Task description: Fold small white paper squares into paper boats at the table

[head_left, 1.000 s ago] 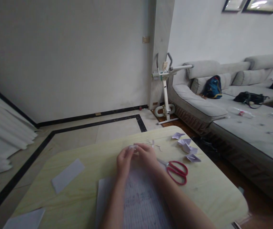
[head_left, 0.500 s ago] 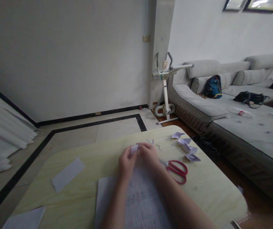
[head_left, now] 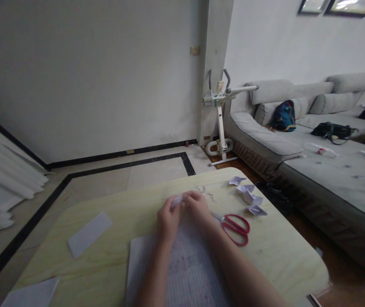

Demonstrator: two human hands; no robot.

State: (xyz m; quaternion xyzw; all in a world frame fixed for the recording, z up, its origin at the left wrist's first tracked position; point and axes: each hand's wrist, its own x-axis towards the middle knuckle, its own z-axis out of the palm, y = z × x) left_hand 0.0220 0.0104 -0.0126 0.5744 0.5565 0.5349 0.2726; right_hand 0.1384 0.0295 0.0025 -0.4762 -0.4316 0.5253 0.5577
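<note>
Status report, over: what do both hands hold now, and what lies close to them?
Left hand and right hand together pinch small folded paper piece. Lined sheet beneath the wrists. Red scissors right of hands, clear.

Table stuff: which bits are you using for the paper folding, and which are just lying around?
In use:
- small paper piece, pinched between left hand and right hand
- lined sheet under both forearms

Lying about:
- red scissors, right of the hands
- folded paper shapes near the table's far right edge
- paper strip on the left
- backpack on the sofa
</note>
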